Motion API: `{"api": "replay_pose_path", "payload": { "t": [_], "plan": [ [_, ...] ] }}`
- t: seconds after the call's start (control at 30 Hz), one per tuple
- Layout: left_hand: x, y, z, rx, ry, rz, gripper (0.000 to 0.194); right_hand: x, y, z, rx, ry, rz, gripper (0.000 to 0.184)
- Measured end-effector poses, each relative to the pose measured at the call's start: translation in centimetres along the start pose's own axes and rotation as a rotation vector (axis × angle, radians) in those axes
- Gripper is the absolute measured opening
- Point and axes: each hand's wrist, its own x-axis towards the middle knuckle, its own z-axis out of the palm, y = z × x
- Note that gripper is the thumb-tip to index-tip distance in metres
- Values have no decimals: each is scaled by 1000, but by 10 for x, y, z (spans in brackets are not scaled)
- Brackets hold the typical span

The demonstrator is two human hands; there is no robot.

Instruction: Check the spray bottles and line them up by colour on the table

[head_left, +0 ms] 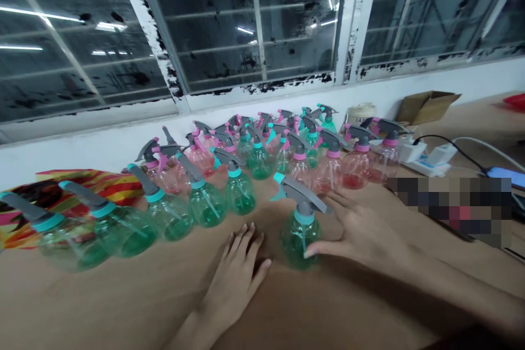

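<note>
A green spray bottle [301, 238] with a turquoise collar and grey trigger head stands upright in front of me. My right hand [359, 227] is around its right side, the thumb lying across the front of the bottle and the fingers reaching behind, partly hidden. Just left of that bottle, my left hand [238, 270] rests on the brown table [135, 306], fingers stretched out and holding nothing. Nearest beyond the left hand are a green spray bottle [241, 194] and another green spray bottle [208, 205], part of a row running to the left.
Several pink spray bottles [355, 167] and more green ones crowd the table toward the window wall. A colourful sheet [102, 186] lies at left. On the right are a power strip [429, 161], cables, a lit phone [506, 176] and an open cardboard box [424, 108].
</note>
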Motion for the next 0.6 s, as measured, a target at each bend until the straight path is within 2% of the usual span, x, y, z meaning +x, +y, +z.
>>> {"api": "replay_pose_path", "payload": {
  "t": [0.13, 0.33, 0.43, 0.6],
  "plan": [
    [1, 0, -1, -9, 12, -2, 43, -3, 16, 0, 344, -144, -28, 88],
    [1, 1, -1, 12, -3, -12, 44, 34, 17, 16, 726, -228, -116, 88],
    [0, 3, -1, 16, 1, -18, 43, 49, 9, 25, 828, -204, -129, 80],
    [0, 5, -3, 15, 12, -7, 43, 53, -10, 30, 885, -139, -180, 50]
  ]
}}
